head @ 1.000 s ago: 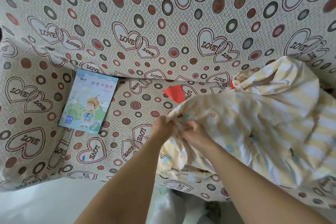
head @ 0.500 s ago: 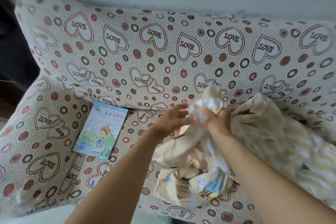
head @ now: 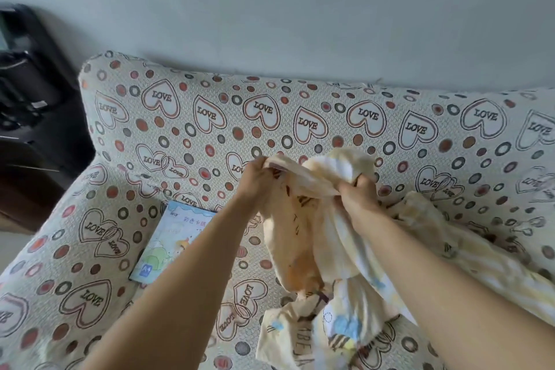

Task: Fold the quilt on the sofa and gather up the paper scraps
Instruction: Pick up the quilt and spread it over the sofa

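Hands: left hand and right hand are both gripping the quilt edge, lifted above the sofa.
Risk: bunched cloth (edge unclear) may be twisting, spoiling the fold.

The booklet on the sofa seat was partly hidden: the left forearm crossed over its right side, so only the left part of its cover showed, and its printed title was too small to read. The quilt ran out of view at the right and lower edges, and its bunched folds covered the seat beneath. The fingers of the right hand were largely buried in the cloth. The left hand had its fingertips tucked under the quilt's edge. The sofa was cut off right and below. Dark furniture at the left edge was too dim and cropped to identify.
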`<state>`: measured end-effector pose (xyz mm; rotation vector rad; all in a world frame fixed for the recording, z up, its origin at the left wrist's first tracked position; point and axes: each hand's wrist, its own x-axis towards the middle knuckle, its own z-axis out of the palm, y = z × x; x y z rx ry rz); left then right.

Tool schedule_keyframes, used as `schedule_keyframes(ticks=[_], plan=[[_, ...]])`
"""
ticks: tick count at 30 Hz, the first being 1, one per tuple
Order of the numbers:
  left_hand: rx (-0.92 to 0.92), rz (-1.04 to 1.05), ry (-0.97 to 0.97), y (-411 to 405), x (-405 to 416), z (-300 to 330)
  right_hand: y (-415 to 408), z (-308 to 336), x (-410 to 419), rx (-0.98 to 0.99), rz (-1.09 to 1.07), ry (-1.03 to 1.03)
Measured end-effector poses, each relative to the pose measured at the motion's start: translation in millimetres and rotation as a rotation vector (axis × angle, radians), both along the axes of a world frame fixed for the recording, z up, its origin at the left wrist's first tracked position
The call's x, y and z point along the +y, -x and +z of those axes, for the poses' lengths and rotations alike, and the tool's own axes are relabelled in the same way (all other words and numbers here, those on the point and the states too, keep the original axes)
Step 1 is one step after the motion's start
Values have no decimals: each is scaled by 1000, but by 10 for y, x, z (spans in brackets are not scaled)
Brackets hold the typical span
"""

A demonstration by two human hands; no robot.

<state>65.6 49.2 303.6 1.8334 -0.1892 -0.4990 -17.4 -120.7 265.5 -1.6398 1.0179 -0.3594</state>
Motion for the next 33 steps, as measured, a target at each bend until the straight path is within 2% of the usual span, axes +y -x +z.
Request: schedule_keyframes(ticks=[2,6,7,9,11,13,15,17,19,21,23,26,29,33], plan=[[-59,-12,-17,-68,3,199,-9,67,44,3,51,13],[-222,-99,-142,-121,-7,502,-15,330,180,-137,253,326],[-245,-118,-169,-120,-21,553,-19,426,230,-193,345,330],[-282,-143,-210,-81,-44,658,-38,671,379,-237,548,205],[-294,-114,-226,-67,-57,722,-100,791,466,-210,701,232],[-238,-47,-173,-54,-1,762,-171,833,469,-158,772,284],[-143,-27,30,-41,114,774,-225,846,443,-132,836,321],[-73,-50,271,-9,236,704,-230,898,440,-173,792,268],[-30,-72,369,48,336,527,-238,1029,460,-237,721,259],[33,-138,339,156,391,249,-266,1186,490,-340,745,209],[84,-144,228,330,398,-7,-278,1379,544,-452,775,137],[108,40,134,528,412,-225,-354,1554,513,-533,716,153],[122,200,257,578,508,-210,-455,1573,348,-509,569,252],[4,349,273,576,618,2,-505,1457,182,-347,505,420]])
